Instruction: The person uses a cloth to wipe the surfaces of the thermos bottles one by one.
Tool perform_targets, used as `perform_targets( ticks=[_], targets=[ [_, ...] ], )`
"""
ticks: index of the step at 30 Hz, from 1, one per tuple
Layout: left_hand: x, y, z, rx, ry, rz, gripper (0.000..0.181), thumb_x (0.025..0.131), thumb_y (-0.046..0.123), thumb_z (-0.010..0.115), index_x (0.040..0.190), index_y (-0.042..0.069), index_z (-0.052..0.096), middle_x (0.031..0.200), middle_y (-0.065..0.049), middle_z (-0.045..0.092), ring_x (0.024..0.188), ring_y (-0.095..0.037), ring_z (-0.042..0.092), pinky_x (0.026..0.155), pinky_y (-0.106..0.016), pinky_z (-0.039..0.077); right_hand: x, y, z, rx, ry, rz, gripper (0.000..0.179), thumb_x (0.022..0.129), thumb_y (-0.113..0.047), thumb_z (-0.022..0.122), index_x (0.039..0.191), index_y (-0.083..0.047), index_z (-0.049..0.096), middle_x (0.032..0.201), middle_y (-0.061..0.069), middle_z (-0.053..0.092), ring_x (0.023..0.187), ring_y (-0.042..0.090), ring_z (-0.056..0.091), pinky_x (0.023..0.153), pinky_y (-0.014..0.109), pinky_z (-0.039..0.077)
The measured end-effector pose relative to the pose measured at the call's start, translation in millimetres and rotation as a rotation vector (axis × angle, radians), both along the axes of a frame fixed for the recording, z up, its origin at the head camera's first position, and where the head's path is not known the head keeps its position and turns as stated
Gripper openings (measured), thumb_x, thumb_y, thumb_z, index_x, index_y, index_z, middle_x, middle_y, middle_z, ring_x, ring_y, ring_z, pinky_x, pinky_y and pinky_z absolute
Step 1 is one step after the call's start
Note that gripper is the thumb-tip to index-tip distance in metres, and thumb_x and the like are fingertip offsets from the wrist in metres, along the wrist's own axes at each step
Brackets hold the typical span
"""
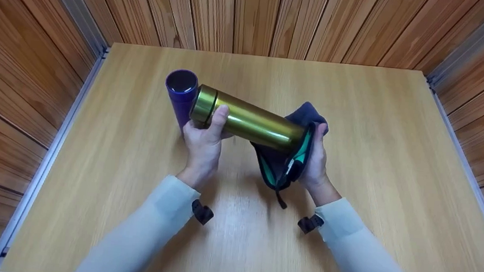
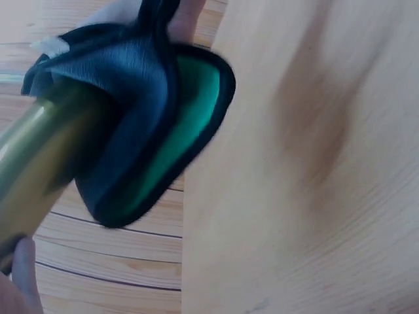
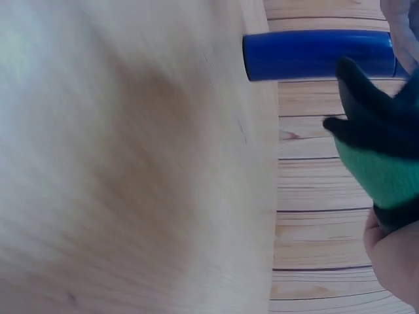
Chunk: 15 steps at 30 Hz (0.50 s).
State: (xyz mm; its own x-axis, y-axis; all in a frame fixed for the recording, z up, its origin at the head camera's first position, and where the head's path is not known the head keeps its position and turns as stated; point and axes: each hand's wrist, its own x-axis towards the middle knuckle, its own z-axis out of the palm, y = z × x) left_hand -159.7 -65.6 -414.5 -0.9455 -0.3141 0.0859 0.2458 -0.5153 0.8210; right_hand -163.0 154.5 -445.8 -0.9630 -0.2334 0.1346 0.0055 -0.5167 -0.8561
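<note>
A shiny gold-green bottle (image 1: 252, 121) lies tilted in the air over the table, its capped end at the left. My left hand (image 1: 202, 152) grips it near the cap, thumb across the top. The bottle's other end sits inside the mouth of a dark fabric pouch (image 1: 307, 113) with green lining; the pouch hides that end. My right hand (image 1: 317, 163) holds the pouch from its right side, thumb up along the opening. In the left wrist view the gold-green bottle (image 2: 39, 157) enters the pouch (image 2: 131, 124). Green lining also shows on the pouch (image 3: 376, 167) in the right wrist view.
Behind the gold-green bottle's cap, a purple-blue bottle (image 1: 180, 92) with a dark lid stands upright on the wooden table (image 1: 389, 177). It looks bright blue in the right wrist view. Wood-panelled walls (image 1: 253, 17) and metal rails (image 1: 57, 136) border the table.
</note>
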Motion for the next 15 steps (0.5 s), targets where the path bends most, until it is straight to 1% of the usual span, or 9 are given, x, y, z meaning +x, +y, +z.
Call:
perform_targets(
  ticks=[1,3,6,8,10,12,15],
  targets=[
    [-0.6,-0.9,-1.4,0.003,-0.010,-0.008,0.039,0.087,0.024,0.078,0.115,0.004,0.059,0.102,-0.012,0.063,0.087,-0.021,0.067,0.070,-0.039,0.061,0.8,-0.6,0.5,0.006,-0.028,-0.005,0.077,0.084,-0.084,0.046,0.107,-0.014,0.066,0.103,0.003,0.064,0.096,0.018,0.061,0.085,0.031,0.049],
    [-1.2,-3.3,-3.7,0.011,-0.029,-0.030,0.052,0.084,0.035,0.084,0.117,0.005,0.057,0.105,-0.011,0.062,0.089,-0.021,0.066,0.071,-0.039,0.061,1.5,-1.2,1.2,0.016,-0.066,-0.021,0.077,0.083,-0.085,0.047,0.105,-0.014,0.065,0.102,0.004,0.063,0.095,0.019,0.060,0.084,0.031,0.048],
    [-2.3,-7.2,-5.4,0.008,-0.062,-0.059,0.077,0.073,0.055,0.089,0.121,0.006,0.055,0.110,-0.011,0.060,0.094,-0.022,0.064,0.074,-0.041,0.060,1.3,-2.6,2.6,0.029,-0.115,-0.061,0.071,0.086,-0.082,0.049,0.106,-0.015,0.063,0.099,0.004,0.062,0.092,0.020,0.060,0.081,0.031,0.047],
    [-2.9,-8.9,-5.0,0.007,-0.080,-0.079,0.089,0.066,0.064,0.089,0.123,0.006,0.054,0.113,-0.011,0.059,0.098,-0.022,0.062,0.078,-0.044,0.060,0.9,-3.3,3.2,0.038,-0.150,-0.105,0.066,0.089,-0.078,0.049,0.109,-0.016,0.059,0.098,0.003,0.061,0.090,0.019,0.060,0.079,0.031,0.048],
    [-3.3,-9.8,-3.7,0.007,-0.096,-0.092,0.092,0.064,0.066,0.089,0.124,0.006,0.054,0.114,-0.012,0.058,0.100,-0.023,0.061,0.080,-0.048,0.060,0.7,-4.2,4.1,0.041,-0.197,-0.165,0.063,0.090,-0.076,0.052,0.111,-0.016,0.055,0.097,0.003,0.060,0.089,0.018,0.059,0.078,0.029,0.048],
    [-3.3,-10.2,-2.1,0.012,-0.107,-0.099,0.093,0.063,0.066,0.089,0.124,0.006,0.054,0.115,-0.012,0.058,0.102,-0.024,0.061,0.081,-0.050,0.059,0.8,-5.7,6.3,0.019,-0.263,-0.219,0.058,0.092,-0.071,0.054,0.114,-0.017,0.052,0.099,0.002,0.059,0.091,0.018,0.058,0.079,0.028,0.048],
    [-3.1,-9.2,-0.2,0.031,-0.107,-0.082,0.094,0.062,0.065,0.090,0.126,0.006,0.053,0.118,-0.012,0.057,0.105,-0.024,0.061,0.082,-0.051,0.059,0.6,-9.1,10.8,-0.031,-0.345,-0.262,0.051,0.096,-0.065,0.054,0.114,-0.017,0.051,0.102,0.002,0.059,0.095,0.018,0.058,0.082,0.028,0.048]
  ],
)
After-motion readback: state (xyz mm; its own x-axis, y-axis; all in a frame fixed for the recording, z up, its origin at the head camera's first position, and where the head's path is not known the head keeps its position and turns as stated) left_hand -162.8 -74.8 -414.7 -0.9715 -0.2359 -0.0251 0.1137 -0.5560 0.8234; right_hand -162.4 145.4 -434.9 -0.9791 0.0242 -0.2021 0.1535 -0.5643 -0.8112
